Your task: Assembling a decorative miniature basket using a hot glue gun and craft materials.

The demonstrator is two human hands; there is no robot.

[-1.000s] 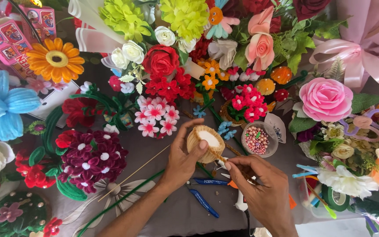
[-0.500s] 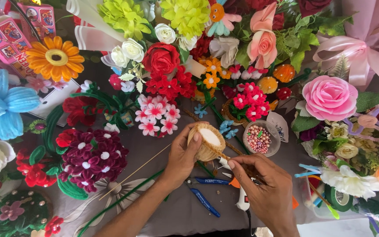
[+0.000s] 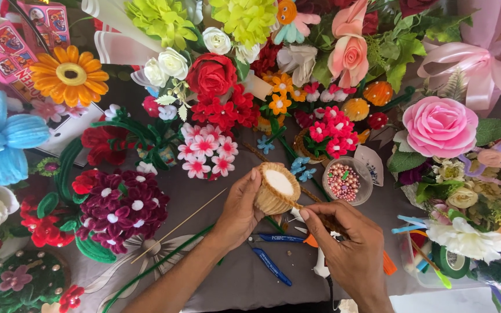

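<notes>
Tan, ribbed and round, the basket (image 3: 275, 189) sits tilted near the table's middle, its white inner face turned up. The left hand (image 3: 238, 210) is curled around its left side, thumb on the rim, fingers underneath. The right hand (image 3: 352, 249) is nearly closed, fingertips pinched on a tan strand (image 3: 298, 206) that meets the basket's lower right edge.

Surroundings:
- Under the hands: blue-handled pliers (image 3: 273, 252) on the grey table cover (image 3: 244, 278), plus a white glue gun (image 3: 322, 265), partly hidden by the right hand.
- Just right of the basket: a clear round cup of pink and pearl beads (image 3: 343, 181).
- Left of the basket: a thin wooden skewer (image 3: 181, 225) and a green stem (image 3: 163, 264), both lying diagonally.
- Toward the far edge: fuzzy pipe-cleaner flowers, including a red rose (image 3: 211, 74), pink-and-white blossoms (image 3: 204, 149) and a dark maroon cluster (image 3: 124, 206).
- Left edge: a fluffy blue flower (image 3: 1, 139) and an orange daisy (image 3: 68, 74).
- Right edge: a smooth pink rose (image 3: 439, 126); a satin pink ribbon bow (image 3: 482, 64) in the far right corner.
- Far left corner: pink printed boxes (image 3: 7, 49), rectangular.
</notes>
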